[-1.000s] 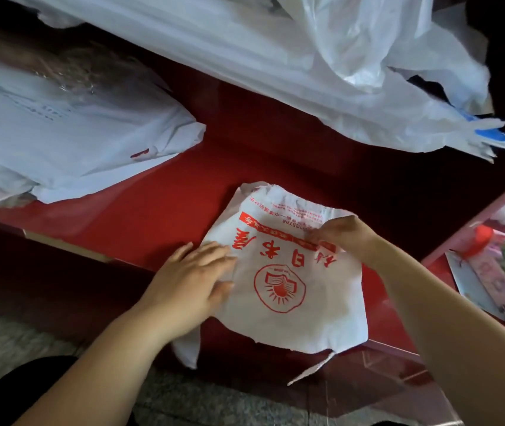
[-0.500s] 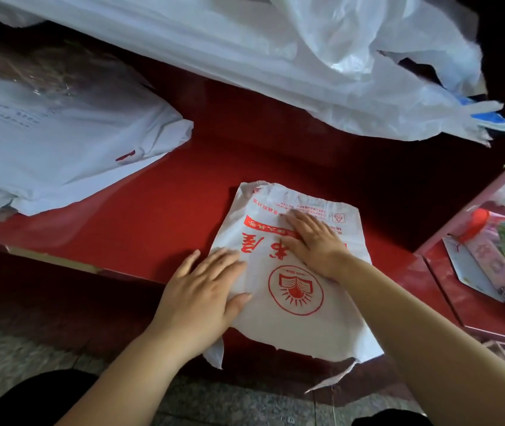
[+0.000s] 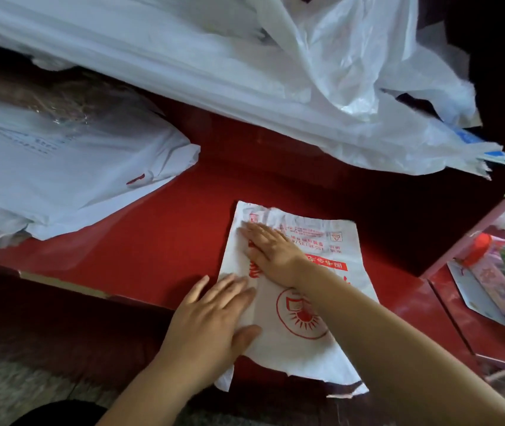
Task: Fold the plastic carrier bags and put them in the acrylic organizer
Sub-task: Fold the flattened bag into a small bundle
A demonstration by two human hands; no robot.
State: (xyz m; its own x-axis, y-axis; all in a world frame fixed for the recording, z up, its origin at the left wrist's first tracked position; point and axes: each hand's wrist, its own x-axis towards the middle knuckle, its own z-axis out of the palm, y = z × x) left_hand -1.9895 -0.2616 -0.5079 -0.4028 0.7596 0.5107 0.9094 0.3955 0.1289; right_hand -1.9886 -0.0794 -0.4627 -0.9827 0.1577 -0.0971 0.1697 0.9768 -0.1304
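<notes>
A white carrier bag (image 3: 334,250) with red print and a round red logo lies flat on the red table (image 3: 159,235), its lower edge hanging over the front. My left hand (image 3: 214,315) presses flat on the bag's left edge, fingers spread. My right hand (image 3: 268,244) lies flat, palm down, on the bag's upper left part, with the forearm crossing the logo. Neither hand grips anything. No acrylic organizer is clearly visible.
A heap of loose white plastic bags (image 3: 275,72) fills the back of the table. A flatter pile of white bags (image 3: 60,167) lies at the left. At the right, a lower red surface holds colourful packets and cards (image 3: 503,278). Grey floor (image 3: 14,388) shows below.
My right hand slid leftward across the bag's top, from the right part to the upper left corner, smoothing it flat. My left hand stayed on the left edge. The camera moved closer.
</notes>
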